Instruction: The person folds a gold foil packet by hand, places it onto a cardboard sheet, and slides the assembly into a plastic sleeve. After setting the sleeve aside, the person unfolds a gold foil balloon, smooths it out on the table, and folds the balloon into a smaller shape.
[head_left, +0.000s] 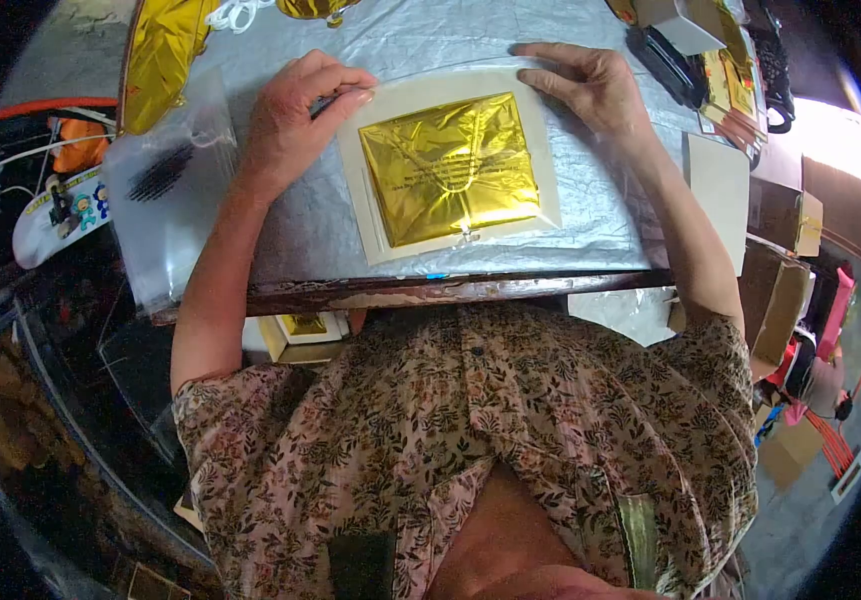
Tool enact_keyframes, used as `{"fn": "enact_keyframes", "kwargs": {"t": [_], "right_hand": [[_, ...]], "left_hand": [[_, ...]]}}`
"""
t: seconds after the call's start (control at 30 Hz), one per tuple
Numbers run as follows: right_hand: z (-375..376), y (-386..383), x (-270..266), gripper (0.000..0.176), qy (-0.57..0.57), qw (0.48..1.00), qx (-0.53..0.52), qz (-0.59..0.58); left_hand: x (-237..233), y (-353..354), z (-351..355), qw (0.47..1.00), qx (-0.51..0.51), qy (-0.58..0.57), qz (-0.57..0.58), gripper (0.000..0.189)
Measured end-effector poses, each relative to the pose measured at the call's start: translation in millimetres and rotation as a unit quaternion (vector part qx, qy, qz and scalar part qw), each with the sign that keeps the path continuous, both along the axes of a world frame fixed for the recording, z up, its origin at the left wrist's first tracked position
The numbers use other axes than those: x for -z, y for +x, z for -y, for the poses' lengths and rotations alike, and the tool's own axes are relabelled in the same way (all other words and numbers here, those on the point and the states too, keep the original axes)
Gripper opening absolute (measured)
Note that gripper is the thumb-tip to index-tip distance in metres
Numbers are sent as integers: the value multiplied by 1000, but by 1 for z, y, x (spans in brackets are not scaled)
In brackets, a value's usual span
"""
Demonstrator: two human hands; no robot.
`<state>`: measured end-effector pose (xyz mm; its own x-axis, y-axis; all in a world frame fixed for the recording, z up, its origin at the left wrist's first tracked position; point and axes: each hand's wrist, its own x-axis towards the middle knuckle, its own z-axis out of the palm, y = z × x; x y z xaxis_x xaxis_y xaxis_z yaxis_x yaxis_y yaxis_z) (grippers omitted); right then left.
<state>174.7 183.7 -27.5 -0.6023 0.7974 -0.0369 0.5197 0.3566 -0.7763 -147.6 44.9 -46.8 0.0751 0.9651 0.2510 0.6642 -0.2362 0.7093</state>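
A gold foil packet (455, 165) with faint printed text lies flat on a cream card (378, 225) in front of me. Clear plastic film, seemingly a bag, shows along the card's edges. My left hand (300, 115) is at the card's upper left corner, thumb and index finger pinched together on the film's edge. Over the upper right corner is my right hand (590, 88), thumb and index finger stretched out with a gap between them. Its other fingers are mostly hidden.
A silvery sheet (300, 240) covers the table. Clear plastic bags (175, 210) lie at the left edge, below gold foil (160, 60). White elastic loops (237, 13) are at the back. A pale card (715, 200) and boxes (685, 22) stand on the right.
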Motion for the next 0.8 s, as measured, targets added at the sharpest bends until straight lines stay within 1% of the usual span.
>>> {"fn": "enact_keyframes", "kwargs": {"t": [0.03,0.07,0.13,0.17,0.23,0.27,0.3,0.33,0.37,0.4,0.43,0.47,0.5,0.53,0.57,0.6,0.63,0.67,0.7,0.73,0.77,0.8], "right_hand": [[2,-1,-1,25,2,999,10,43],[4,-1,2,25,0,999,9,44],[9,2,9,22,19,1000,14,-7],[11,3,12,22,16,1000,14,-6],[13,5,14,21,79,997,-6,-12],[14,5,14,21,77,997,-5,-11],[14,5,13,21,112,993,-19,-1],[14,5,13,21,147,989,-33,8],[14,6,14,21,146,989,-32,8],[14,7,15,22,176,983,-43,10],[13,8,16,23,206,977,-56,12],[11,9,17,23,206,977,-58,11],[8,12,17,25,241,967,-83,13],[7,14,17,28,275,955,-107,16],[8,15,15,28,275,955,-108,15],[8,16,12,34,304,944,-123,44],[9,17,9,40,332,930,-138,72],[9,19,8,40,334,930,-138,72],[10,20,6,45,349,920,-150,94],[11,21,5,51,365,910,-161,115],[11,22,4,51,368,909,-161,113],[11,24,3,54,383,895,-170,152]], "left_hand": [[0,0,0,1000,-1,-1,0,14],[0,1,0,1000,0,11,-5,13],[-1,1,0,1000,0,19,-8,12],[-1,0,0,1000,8,19,-9,13],[-3,-1,0,1000,17,19,-10,14],[-4,-2,1,997,30,38,-54,17],[-5,-2,3,993,42,59,-98,21],[-8,-1,5,993,43,58,-97,21],[-11,0,8,988,50,67,-127,26],[-13,0,10,983,55,76,-156,31],[-12,0,11,983,53,76,-156,31],[-11,0,13,973,59,110,-197,34],[-10,0,16,959,64,144,-237,38],[-12,1,19,959,63,143,-237,38],[-15,2,23,949,68,127,-280,43],[-17,4,27,937,72,110,-322,49],[-19,6,30,937,71,112,-322,49],[-20,8,33,925,67,119,-355,51],[-22,10,36,911,63,125,-388,54],[-23,11,38,910,62,127,-389,54],[-25,12,41,906,55,115,-405,54],[-28,13,43,900,48,102,-420,55]]}}
